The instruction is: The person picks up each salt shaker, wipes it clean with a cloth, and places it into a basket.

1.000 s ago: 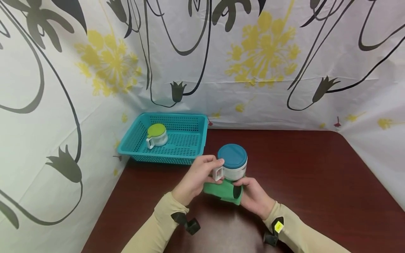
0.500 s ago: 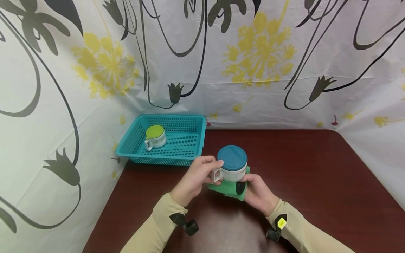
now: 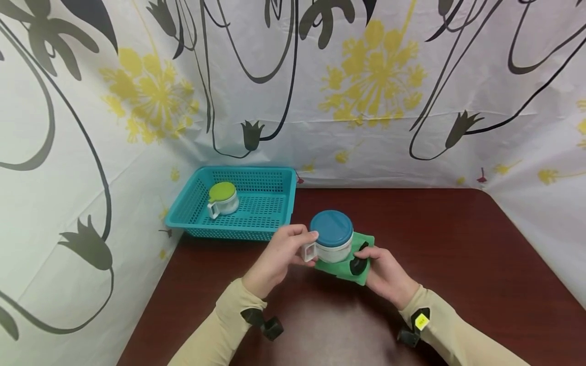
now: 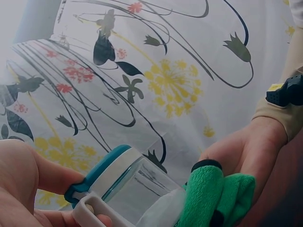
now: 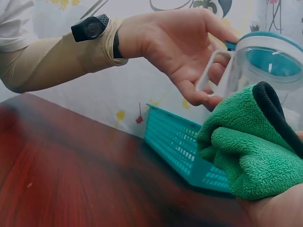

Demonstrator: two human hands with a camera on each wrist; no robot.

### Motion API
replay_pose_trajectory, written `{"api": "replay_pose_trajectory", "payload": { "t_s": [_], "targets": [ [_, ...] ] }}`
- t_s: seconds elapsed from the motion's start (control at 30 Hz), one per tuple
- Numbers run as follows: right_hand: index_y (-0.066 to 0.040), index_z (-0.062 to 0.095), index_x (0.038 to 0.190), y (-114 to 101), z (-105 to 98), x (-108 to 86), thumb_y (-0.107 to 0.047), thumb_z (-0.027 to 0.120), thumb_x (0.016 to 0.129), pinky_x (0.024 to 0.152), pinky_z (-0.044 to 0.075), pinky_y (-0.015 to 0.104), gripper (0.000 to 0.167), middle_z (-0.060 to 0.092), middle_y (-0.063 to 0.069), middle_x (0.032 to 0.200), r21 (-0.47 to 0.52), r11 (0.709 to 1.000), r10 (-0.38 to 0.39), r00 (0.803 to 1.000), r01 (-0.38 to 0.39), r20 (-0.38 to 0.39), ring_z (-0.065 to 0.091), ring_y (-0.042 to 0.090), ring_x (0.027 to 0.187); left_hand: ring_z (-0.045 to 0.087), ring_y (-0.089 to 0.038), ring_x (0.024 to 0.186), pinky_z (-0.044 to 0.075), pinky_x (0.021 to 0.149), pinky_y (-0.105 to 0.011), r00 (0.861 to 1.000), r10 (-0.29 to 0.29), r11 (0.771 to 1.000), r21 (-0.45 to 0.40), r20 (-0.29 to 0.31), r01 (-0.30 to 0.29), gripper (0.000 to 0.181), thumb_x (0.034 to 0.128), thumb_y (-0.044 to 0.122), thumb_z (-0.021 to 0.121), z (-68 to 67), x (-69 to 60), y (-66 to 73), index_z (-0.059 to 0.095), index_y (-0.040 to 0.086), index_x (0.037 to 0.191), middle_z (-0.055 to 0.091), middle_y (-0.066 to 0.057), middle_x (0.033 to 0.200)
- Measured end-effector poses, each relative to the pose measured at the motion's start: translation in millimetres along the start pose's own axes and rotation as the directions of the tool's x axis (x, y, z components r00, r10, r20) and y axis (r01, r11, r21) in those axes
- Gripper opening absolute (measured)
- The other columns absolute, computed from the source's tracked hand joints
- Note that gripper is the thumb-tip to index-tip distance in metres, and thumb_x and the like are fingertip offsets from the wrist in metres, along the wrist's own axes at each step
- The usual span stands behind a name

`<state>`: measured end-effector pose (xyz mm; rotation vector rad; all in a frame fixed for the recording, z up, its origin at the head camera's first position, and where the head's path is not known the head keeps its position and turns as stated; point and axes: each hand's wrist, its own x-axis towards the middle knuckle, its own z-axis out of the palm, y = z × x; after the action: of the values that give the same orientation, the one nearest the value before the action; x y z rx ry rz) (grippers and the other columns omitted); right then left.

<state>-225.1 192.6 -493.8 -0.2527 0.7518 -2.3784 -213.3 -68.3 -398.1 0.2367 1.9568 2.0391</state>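
Observation:
A clear jar (image 3: 333, 251) with a blue lid (image 3: 331, 227) and a white handle is held up above the table. My left hand (image 3: 280, 256) grips it by the handle (image 4: 90, 213), the thumb at the lid's edge. Against the jar's underside and right side lies a folded green cloth (image 3: 345, 269) with black edging, which my right hand (image 3: 389, 272) holds between thumb and fingers. White contents (image 4: 163, 208) show low inside the jar in the left wrist view. The right fingers are mostly hidden behind the cloth.
At the back left of the dark red table (image 3: 435, 254) stands a teal basket (image 3: 247, 233). Inside it sits a similar jar (image 3: 225, 205) with a lime-green lid. A patterned sheet (image 3: 274, 91) hangs behind and to the left.
The right hand has moved rightward with the cloth, so more green shows beside the jar. The left hand and jar have shifted slightly left in view.

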Motion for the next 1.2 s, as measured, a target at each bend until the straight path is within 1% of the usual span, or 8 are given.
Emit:
{"api": "replay_pose_trajectory", "payload": {
  "t_s": [0.23,0.33,0.43,0.53,0.67,0.8,1.03,1.2],
  "targets": [
    [-0.007,0.038,0.132,-16,0,-9.4,-0.003,0.032,0.104,0.106,0.042,0.039,0.028,0.048,0.006,0.128,-0.038,0.999,-0.012,0.995,0.008,-0.103,0.052,0.022,0.119,0.068,-0.044,0.082,0.059,0.076,-0.049,1.000,0.005,1.000,0.005,0.005,-0.005,0.032,0.0968,0.025,0.065,-6.1,2.3,2.8,0.057,-0.001,0.081,0.064,-0.020,0.085],
    [-0.007,0.036,0.134,-21,-1,-13.8,-0.003,0.032,0.105,0.107,0.042,0.040,0.029,0.047,0.006,0.129,-0.065,0.998,-0.018,0.994,0.011,-0.112,0.052,0.022,0.120,0.068,-0.047,0.085,0.059,0.077,-0.050,1.000,0.008,1.000,0.006,0.013,-0.008,0.032,0.0973,0.026,0.065,-8.3,4.2,3.4,0.057,-0.001,0.081,0.064,-0.021,0.087],
    [-0.007,0.035,0.137,-27,-1,-18.6,-0.003,0.032,0.105,0.108,0.041,0.040,0.033,0.045,0.005,0.133,-0.097,0.995,-0.037,0.992,0.026,-0.117,0.051,0.022,0.122,0.069,-0.042,0.081,0.059,0.076,-0.049,1.000,0.015,1.000,0.006,0.014,-0.016,0.032,0.0976,0.026,0.064,-10.9,5.9,5.2,0.056,0.000,0.080,0.065,-0.021,0.087],
    [-0.007,0.033,0.142,-35,-1,-25.0,-0.002,0.032,0.105,0.109,0.040,0.041,0.037,0.045,0.005,0.138,-0.142,0.989,-0.062,0.991,0.045,-0.120,0.050,0.023,0.126,0.070,-0.037,0.077,0.059,0.075,-0.049,0.999,0.031,0.999,0.007,-0.005,-0.031,0.033,0.0976,0.025,0.064,-14.2,8.7,8.0,0.055,0.000,0.078,0.065,-0.022,0.086],
    [-0.009,0.025,0.151,-49,0,-35.3,-0.002,0.029,0.106,0.110,0.040,0.042,0.046,0.040,0.007,0.147,-0.197,0.978,-0.092,0.990,0.069,-0.106,0.048,0.024,0.131,0.070,-0.040,0.077,0.059,0.076,-0.050,0.998,0.031,0.999,0.012,-0.045,-0.031,0.033,0.0969,0.024,0.065,-20.6,13.5,12.5,0.056,0.000,0.078,0.066,-0.023,0.086],
    [-0.009,0.021,0.155,-61,0,-44.3,-0.001,0.028,0.106,0.109,0.041,0.042,0.050,0.037,0.007,0.152,-0.259,0.961,-0.120,0.989,0.094,-0.087,0.048,0.023,0.133,0.069,-0.044,0.080,0.059,0.077,-0.050,0.997,0.020,1.000,0.016,-0.073,-0.019,0.031,0.0967,0.023,0.065,-28.7,20.2,16.5,0.056,0.000,0.078,0.067,-0.023,0.086],
    [-0.006,0.029,0.156,-75,-5,-58.9,0.004,0.027,0.105,0.106,0.044,0.043,0.052,0.046,0.008,0.150,-0.347,0.930,-0.146,0.988,0.118,-0.056,0.051,0.023,0.133,0.068,-0.048,0.084,0.058,0.079,-0.050,0.991,-0.004,1.000,0.013,-0.137,0.006,0.032,0.0972,0.021,0.064,-46.6,35.6,23.9,0.053,0.002,0.073,0.064,-0.019,0.088],
    [-0.005,0.035,0.154,-86,-11,-73.7,0.003,0.034,0.105,0.100,0.049,0.042,0.049,0.053,0.007,0.144,-0.469,0.877,-0.171,0.980,0.103,-0.106,0.057,0.023,0.126,0.069,-0.044,0.083,0.057,0.082,-0.051,0.984,-0.023,1.000,0.000,-0.175,0.023,0.036,0.0980,0.022,0.064,-65.5,46.9,29.5,0.050,0.004,0.070,0.063,-0.019,0.094]
  ]
}}
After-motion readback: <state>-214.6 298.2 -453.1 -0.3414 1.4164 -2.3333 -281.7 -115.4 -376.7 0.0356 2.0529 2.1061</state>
